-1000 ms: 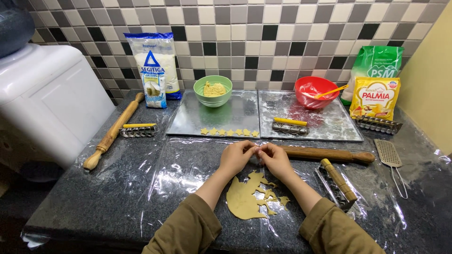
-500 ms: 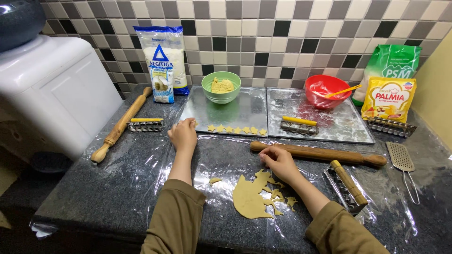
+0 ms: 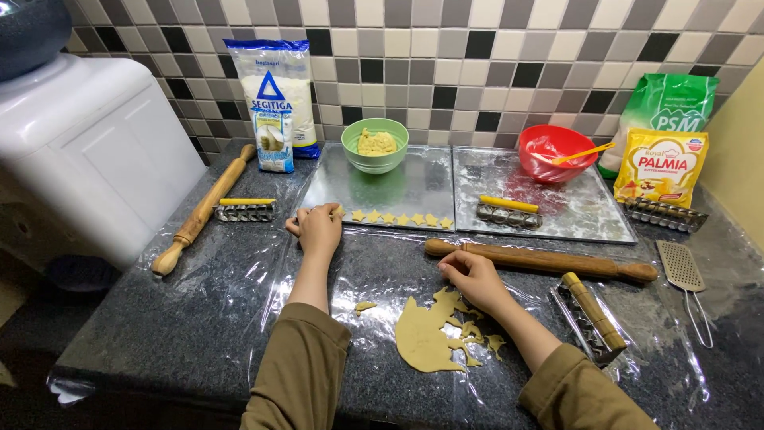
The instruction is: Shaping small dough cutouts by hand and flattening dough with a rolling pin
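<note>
My left hand (image 3: pixel 318 228) reaches to the front left edge of the left metal baking tray (image 3: pixel 402 187), fingers pinched on a small dough star at the end of a row of star-shaped dough pieces (image 3: pixel 400 217). My right hand (image 3: pixel 471 275) rests on the plastic-covered counter, fingertips at the top of the rolled-out dough sheet (image 3: pixel 430 334) with its cut-out holes and scraps. A wooden rolling pin (image 3: pixel 541 259) lies just beyond the right hand.
A green bowl of dough (image 3: pixel 374 145), red bowl with orange spatula (image 3: pixel 557 151), second tray (image 3: pixel 541 203), flour bag (image 3: pixel 274 99), two bags at right, another rolling pin (image 3: pixel 203 209), metal cutters (image 3: pixel 247 210), a grater (image 3: pixel 684 275), white appliance (image 3: pixel 87 151) at left.
My hands were together over the dough. The left hand has since carried a cut star up to the tray's row, and the right hand has stayed at the dough sheet.
</note>
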